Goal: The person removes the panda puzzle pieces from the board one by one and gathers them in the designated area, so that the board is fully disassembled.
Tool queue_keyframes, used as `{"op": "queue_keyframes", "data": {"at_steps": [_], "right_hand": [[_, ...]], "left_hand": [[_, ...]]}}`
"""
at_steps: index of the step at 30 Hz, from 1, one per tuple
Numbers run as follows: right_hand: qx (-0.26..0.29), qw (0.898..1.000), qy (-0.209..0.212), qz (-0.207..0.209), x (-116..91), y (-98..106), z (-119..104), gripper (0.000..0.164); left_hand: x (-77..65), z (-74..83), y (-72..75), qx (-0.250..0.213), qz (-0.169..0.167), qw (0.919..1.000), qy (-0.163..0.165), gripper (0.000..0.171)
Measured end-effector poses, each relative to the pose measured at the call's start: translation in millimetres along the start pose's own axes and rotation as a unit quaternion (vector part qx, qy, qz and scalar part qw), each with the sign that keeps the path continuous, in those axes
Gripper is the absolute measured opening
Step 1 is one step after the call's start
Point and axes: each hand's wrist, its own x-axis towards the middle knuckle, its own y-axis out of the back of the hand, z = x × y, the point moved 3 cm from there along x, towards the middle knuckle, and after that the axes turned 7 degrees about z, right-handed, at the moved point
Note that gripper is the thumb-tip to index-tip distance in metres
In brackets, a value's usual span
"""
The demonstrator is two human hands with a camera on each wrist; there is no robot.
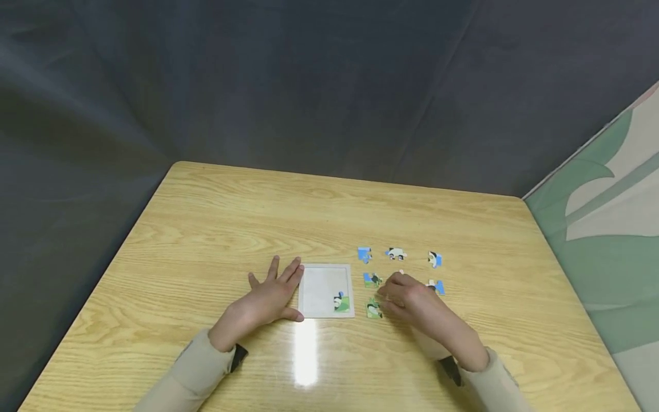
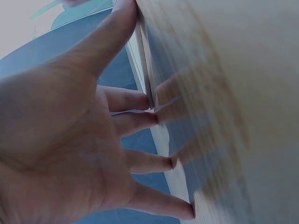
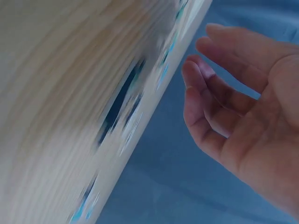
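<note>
My left hand point(image 1: 269, 296) rests on the table with fingers spread, its thumb and index finger touching the left side of a white square puzzle tray point(image 1: 321, 315). In the left wrist view the fingertips point(image 2: 170, 163) press on the tabletop. A green puzzle piece with black and white point(image 1: 342, 303) lies in the tray's lower right corner. My right hand point(image 1: 417, 300) hovers over the loose pieces, fingers slightly bent and holding nothing in the right wrist view. Nearest its fingertips are a green-and-white piece point(image 1: 373, 309) and a blue-and-green piece point(image 1: 372, 280). The hand partly covers other pieces.
Farther back lie a blue piece point(image 1: 364, 254), a white-and-black piece point(image 1: 396, 253) and a blue-and-white piece point(image 1: 435, 259). Another blue piece point(image 1: 436, 286) sits right of my right hand. Dark cloth point(image 1: 319, 91) hangs behind the wooden table point(image 1: 216, 217).
</note>
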Motion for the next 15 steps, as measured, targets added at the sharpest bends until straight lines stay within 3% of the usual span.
{"op": "queue_keyframes", "data": {"at_steps": [5,15], "right_hand": [[0.007,0.999,0.031,-0.014,21.1,-23.6,-18.1,0.017],[0.009,0.997,0.008,-0.075,39.0,-44.7,-30.2,0.026]], "left_hand": [[0.5,-0.9,-2.0,0.005,0.000,1.0000,0.001,0.097],[1.6,-1.8,-2.1,0.008,0.006,1.0000,0.001,0.097]]}}
